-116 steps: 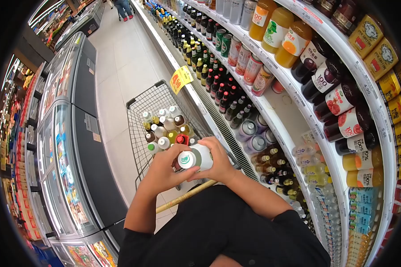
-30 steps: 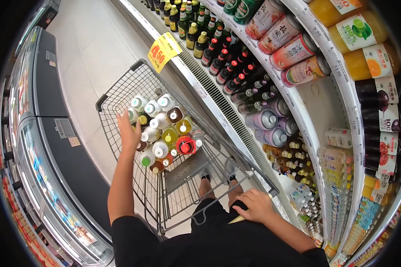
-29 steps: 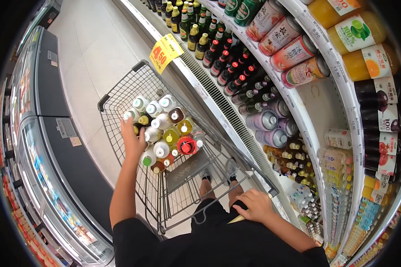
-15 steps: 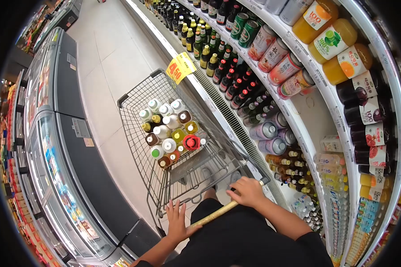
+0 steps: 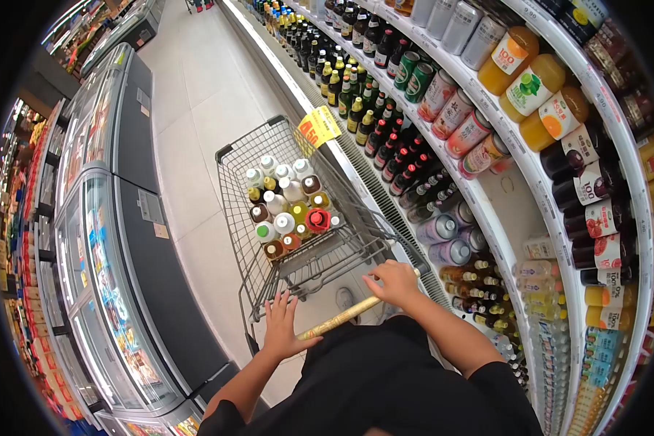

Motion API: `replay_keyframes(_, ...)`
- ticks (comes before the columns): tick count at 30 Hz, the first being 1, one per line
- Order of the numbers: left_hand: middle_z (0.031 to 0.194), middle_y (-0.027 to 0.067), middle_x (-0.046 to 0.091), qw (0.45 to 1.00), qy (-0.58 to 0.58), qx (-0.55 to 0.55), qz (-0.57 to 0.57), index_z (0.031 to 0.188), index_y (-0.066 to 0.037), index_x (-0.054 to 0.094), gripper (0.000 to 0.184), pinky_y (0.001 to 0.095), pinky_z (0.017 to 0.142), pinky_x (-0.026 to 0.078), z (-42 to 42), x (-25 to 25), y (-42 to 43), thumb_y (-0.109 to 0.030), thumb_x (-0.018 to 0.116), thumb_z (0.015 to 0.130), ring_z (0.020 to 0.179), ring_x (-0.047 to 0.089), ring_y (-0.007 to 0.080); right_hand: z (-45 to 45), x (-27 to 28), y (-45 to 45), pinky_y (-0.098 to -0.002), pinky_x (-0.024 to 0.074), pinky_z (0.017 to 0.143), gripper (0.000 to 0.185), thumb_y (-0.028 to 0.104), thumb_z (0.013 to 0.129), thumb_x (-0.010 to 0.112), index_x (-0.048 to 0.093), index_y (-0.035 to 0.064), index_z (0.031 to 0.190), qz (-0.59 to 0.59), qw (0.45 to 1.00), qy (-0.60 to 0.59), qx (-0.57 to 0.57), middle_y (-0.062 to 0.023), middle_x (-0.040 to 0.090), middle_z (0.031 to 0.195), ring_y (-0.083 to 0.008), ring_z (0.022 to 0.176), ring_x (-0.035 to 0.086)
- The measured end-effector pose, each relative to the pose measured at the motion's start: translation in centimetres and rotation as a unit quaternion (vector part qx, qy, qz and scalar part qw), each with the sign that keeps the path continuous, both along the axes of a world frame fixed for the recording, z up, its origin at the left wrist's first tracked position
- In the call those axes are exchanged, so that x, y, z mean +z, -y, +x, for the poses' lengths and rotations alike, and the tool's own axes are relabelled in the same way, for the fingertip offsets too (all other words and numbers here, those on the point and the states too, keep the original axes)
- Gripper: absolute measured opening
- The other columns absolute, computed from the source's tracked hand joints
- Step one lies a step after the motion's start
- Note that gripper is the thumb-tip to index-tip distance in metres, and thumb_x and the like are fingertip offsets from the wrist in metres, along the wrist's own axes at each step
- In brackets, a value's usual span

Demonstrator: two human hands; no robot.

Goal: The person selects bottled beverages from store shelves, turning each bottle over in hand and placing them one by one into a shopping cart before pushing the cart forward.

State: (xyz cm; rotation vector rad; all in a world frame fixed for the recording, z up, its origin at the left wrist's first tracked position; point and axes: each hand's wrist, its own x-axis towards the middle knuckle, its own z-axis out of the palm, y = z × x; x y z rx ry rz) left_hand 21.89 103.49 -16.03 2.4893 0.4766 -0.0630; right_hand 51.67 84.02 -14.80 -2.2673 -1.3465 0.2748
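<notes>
Several bottles with white, green and yellow caps, among them a red-topped bottle point(image 5: 317, 219), stand together in the wire shopping cart point(image 5: 248, 263). The cart's yellow handle bar point(image 5: 339, 319) runs between my hands. At its left end, my left hand point(image 5: 281, 326) has its fingers spread, with the thumb side against the bar. My right hand point(image 5: 394, 282) rests over the right end of the bar, fingers loosely curled round it.
Glass-topped freezers point(image 5: 123, 291) line the left side. Shelves on the right hold dark bottles point(image 5: 400, 156), cans point(image 5: 454, 116) and juice bottles point(image 5: 534, 86). A yellow price sign point(image 5: 318, 127) overlaps the cart's right front corner. Far up the aisle floor point(image 5: 196, 120), a person's feet point(image 5: 204, 6) show.
The bottle held between both hands earlier is gone from them. My left hand has left the bottles in the cart and come back to the bar. The view has tilted up along the aisle.
</notes>
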Motion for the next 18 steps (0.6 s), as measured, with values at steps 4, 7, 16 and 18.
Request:
replay_keyframes(4, 0.163, 0.0286, 0.030, 1.000, 0.010, 0.005, 0.012, 0.154, 0.001, 0.038, 0.119, 0.0681, 0.123, 0.009, 0.7, -0.1, -2.0, -0.064, 0.088, 0.067, 0.155, 0.023, 0.0481, 0.6, -0.2, -2.2, -0.0418, 0.0537, 0.063, 0.027, 0.036, 0.089, 0.074, 0.077, 0.0114, 0.080, 0.017, 1.000, 0.011, -0.012, -0.0034, 0.072, 0.071, -0.0257, 0.072, 0.069)
replay_keyframes(7, 0.163, 0.0271, 0.031, 1.000, 0.008, 0.006, 0.020, 0.151, 0.000, 0.045, 0.115, 0.0668, 0.124, 0.011, 1.3, -0.1, -3.3, -0.065, 0.088, 0.067, 0.154, 0.024, 0.0470, 1.1, -0.6, -3.5, -0.0429, 0.0539, 0.064, 0.026, 0.036, 0.090, 0.072, 0.078, 0.0121, 0.081, 0.013, 0.999, 0.023, -0.023, -0.0035, 0.071, 0.070, -0.0257, 0.072, 0.069)
replay_keyframes(16, 0.162, 0.0272, 0.035, 0.999, 0.038, 0.005, 0.036, 0.140, -0.004, 0.058, 0.100, 0.0671, 0.123, 0.015, 2.6, -0.6, -8.3, -0.062, 0.090, 0.065, 0.152, 0.030, 0.0474, 2.4, -1.8, -8.1, -0.0468, 0.0532, 0.063, 0.029, 0.035, 0.092, 0.066, 0.075, 0.0119, 0.077, 0.022, 0.998, 0.046, -0.040, -0.0061, 0.069, 0.067, -0.0292, 0.070, 0.069)
replay_keyframes(18, 0.162, 0.0278, 0.035, 0.998, 0.042, 0.005, 0.037, 0.137, -0.004, 0.061, 0.096, 0.0665, 0.123, 0.016, 3.0, -0.8, -9.4, -0.061, 0.090, 0.065, 0.152, 0.030, 0.0475, 2.7, -1.7, -9.1, -0.0480, 0.0528, 0.062, 0.031, 0.034, 0.091, 0.066, 0.071, 0.0110, 0.071, 0.040, 0.997, 0.057, -0.039, -0.0082, 0.068, 0.066, -0.0308, 0.068, 0.069)
